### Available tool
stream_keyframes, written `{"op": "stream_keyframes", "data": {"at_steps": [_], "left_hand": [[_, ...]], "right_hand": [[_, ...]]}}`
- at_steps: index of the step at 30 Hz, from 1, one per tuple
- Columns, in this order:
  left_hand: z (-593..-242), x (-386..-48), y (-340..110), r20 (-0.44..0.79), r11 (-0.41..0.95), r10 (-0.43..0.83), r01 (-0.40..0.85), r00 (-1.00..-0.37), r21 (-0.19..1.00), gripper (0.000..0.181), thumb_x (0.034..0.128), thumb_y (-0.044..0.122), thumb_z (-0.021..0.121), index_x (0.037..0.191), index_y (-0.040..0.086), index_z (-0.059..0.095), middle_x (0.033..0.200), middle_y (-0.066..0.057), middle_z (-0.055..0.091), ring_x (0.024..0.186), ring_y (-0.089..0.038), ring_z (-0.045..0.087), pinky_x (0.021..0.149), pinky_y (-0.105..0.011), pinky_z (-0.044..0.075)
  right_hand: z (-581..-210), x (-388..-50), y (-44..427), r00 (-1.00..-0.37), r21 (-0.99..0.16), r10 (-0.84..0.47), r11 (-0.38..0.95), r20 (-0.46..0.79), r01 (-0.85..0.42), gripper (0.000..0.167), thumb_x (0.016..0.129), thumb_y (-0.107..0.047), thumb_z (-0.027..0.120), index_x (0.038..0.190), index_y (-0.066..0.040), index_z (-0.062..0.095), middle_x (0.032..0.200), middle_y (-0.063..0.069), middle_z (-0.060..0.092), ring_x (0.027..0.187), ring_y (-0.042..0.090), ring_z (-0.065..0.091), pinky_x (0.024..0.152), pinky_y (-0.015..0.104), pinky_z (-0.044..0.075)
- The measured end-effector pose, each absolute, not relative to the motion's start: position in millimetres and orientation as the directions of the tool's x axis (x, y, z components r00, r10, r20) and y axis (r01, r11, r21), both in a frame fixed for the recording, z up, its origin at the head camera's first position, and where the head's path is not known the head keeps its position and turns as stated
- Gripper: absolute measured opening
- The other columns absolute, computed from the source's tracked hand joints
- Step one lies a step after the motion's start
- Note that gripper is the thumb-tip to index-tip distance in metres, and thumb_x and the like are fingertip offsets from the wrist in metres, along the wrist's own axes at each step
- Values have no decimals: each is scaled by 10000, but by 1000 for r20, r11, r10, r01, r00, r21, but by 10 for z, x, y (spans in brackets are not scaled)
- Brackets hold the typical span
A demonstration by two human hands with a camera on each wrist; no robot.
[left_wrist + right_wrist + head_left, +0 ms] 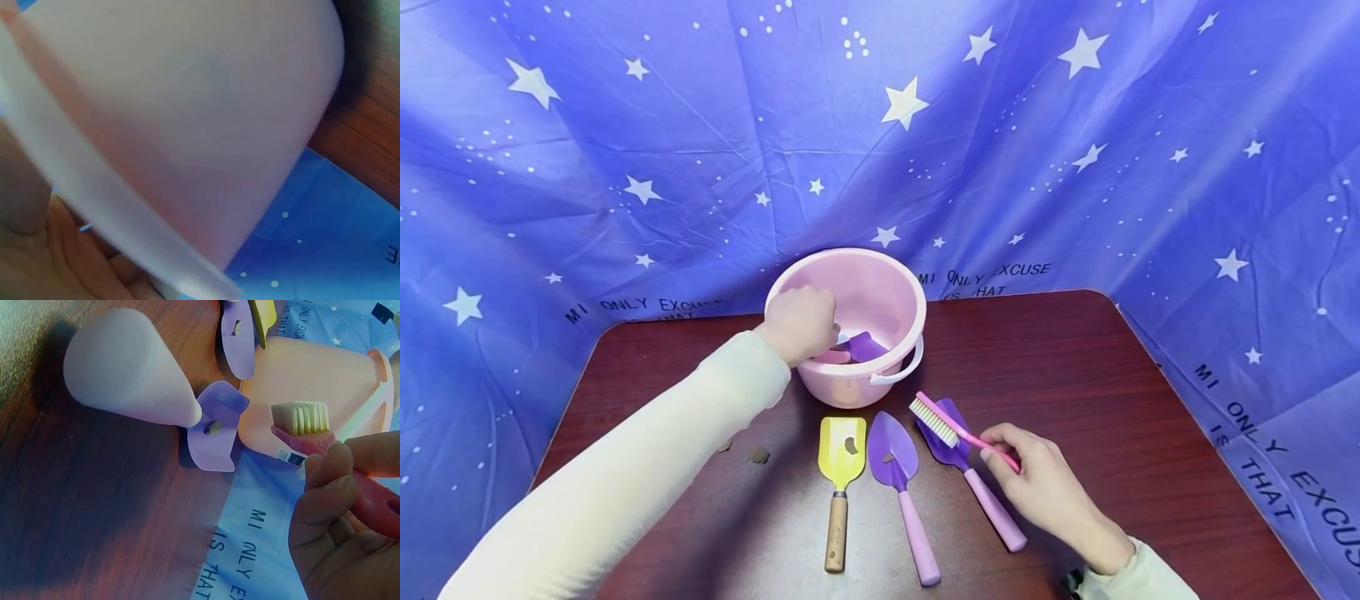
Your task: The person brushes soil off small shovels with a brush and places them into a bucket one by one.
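Observation:
My left hand (799,323) reaches over the near-left rim of a pink bucket (827,387); its fingertips are hidden, so what it holds, if anything, is unclear. Inside the bucket lie a purple blade (867,346) and a pink piece (833,357) close below that hand. My right hand (1047,483) pinches the handle of a pink brush (970,437), its pale bristles facing left above a purple shovel (996,510). Left of that shovel lie a pointed purple trowel (892,454) and a yellow shovel (842,450) with a wooden handle.
Small brown flakes lie on the shovels, and two more, including a brown flake (759,455), are on the dark red table (1037,367). A white bucket handle (901,372) hangs at the right. Behind the table hangs a blue star-patterned cloth (820,100).

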State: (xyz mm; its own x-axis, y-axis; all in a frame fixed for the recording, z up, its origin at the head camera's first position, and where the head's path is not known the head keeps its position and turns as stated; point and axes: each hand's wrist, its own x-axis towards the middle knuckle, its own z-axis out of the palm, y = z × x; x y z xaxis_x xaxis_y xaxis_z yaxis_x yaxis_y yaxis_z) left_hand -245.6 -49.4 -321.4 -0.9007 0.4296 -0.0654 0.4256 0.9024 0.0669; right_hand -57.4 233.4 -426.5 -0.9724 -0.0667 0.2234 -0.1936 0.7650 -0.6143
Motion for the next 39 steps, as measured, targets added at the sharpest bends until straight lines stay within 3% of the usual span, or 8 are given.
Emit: {"op": "stream_keyframes", "data": {"at_steps": [11,18,26,36,39], "left_hand": [[-3058,-2298,-592,50,888,439,442,-897,129,160,849,217,607,746,96,602,704,-46,601,734,-268,621,626,-509,496],[-3062,-2182,-672,134,868,460,476,-878,142,224,855,201,615,658,113,556,605,-11,529,660,-248,597,572,-487,490],[-3086,-2020,-762,269,835,481,529,-834,147,252,847,172,612,619,123,515,617,-13,496,634,-246,583,532,-445,472],[-3154,-1790,-922,405,781,514,608,-756,142,142,856,211,640,850,69,636,733,-24,521,643,-238,563,541,-415,471],[-3186,-1726,-954,433,765,520,627,-736,147,137,846,210,652,859,74,633,734,-15,511,640,-223,535,546,-396,461]], "right_hand": [[-4250,-592,2334,-973,-616,-65,764,223,-192,183,834,-47,690,926,-200,649,688,-152,560,538,25,463,480,214,377],[-4241,-598,2327,-973,-615,-61,765,224,-190,186,835,-47,689,923,-206,651,688,-167,551,545,7,455,486,212,377],[-4230,-599,2320,-973,-616,-60,765,221,-187,172,839,-51,689,928,-193,652,691,-159,557,546,5,455,488,217,381],[-4252,-596,2325,-976,-601,-55,780,209,-173,176,831,-73,691,932,-210,644,691,-158,555,538,36,466,483,221,381],[-4261,-591,2318,-975,-600,-53,780,216,-175,179,826,-64,695,926,-205,646,690,-154,556,542,35,468,488,220,381]]}}
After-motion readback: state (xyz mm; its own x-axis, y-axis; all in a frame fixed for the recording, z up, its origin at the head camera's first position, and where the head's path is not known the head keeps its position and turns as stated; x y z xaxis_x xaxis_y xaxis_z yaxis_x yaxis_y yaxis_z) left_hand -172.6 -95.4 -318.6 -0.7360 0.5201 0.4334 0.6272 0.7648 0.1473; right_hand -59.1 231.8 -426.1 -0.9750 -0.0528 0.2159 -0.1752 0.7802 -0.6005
